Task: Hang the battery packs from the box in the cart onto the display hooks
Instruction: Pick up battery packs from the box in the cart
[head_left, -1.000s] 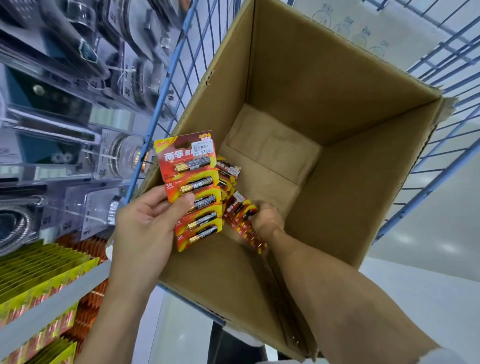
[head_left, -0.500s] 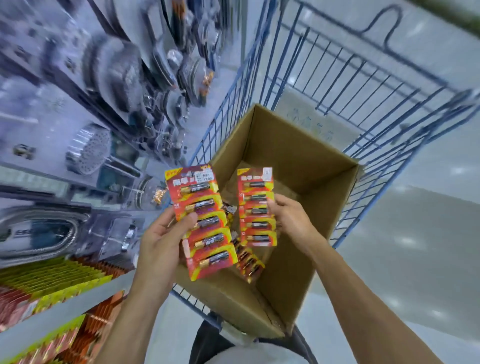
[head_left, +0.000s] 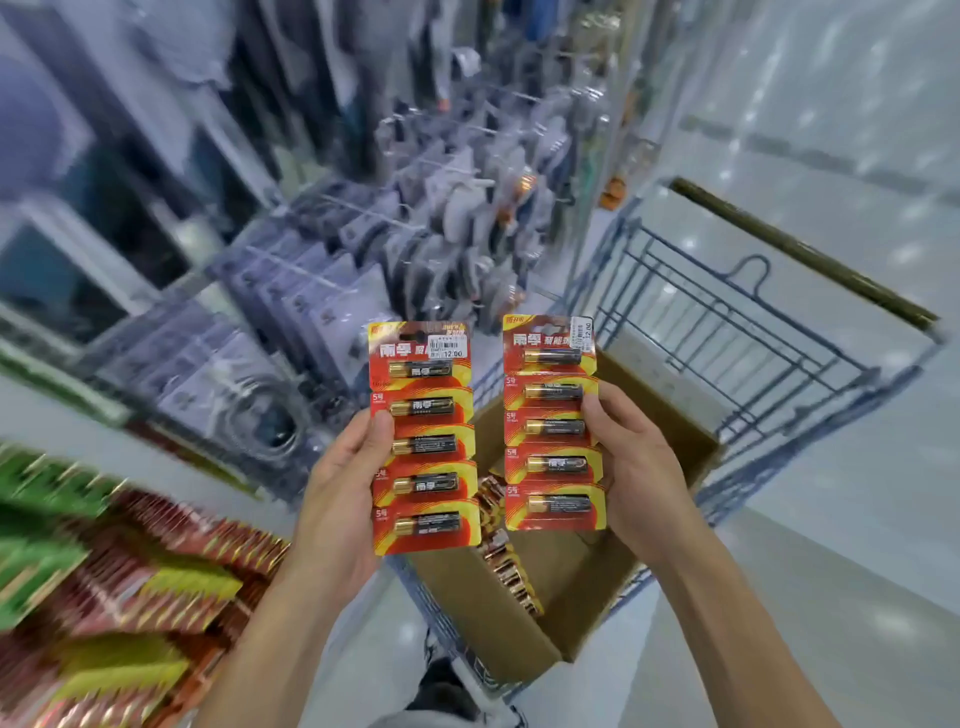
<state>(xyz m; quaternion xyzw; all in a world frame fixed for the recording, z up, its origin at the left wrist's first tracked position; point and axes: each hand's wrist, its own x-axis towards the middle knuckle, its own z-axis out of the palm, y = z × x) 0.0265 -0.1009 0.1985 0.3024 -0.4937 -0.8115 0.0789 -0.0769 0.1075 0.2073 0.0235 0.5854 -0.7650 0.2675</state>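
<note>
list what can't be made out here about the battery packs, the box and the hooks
Head view only:
- Hanging goods on the display: motion blur, so no free hook can be picked out.
- Loose packs in the box: mostly hidden behind the left pack and right pack; count unclear.
- Left hand, right hand: only the thumbs show in front of the cards.
- Shelf stock: blurred, cut by the left edge.
</note>
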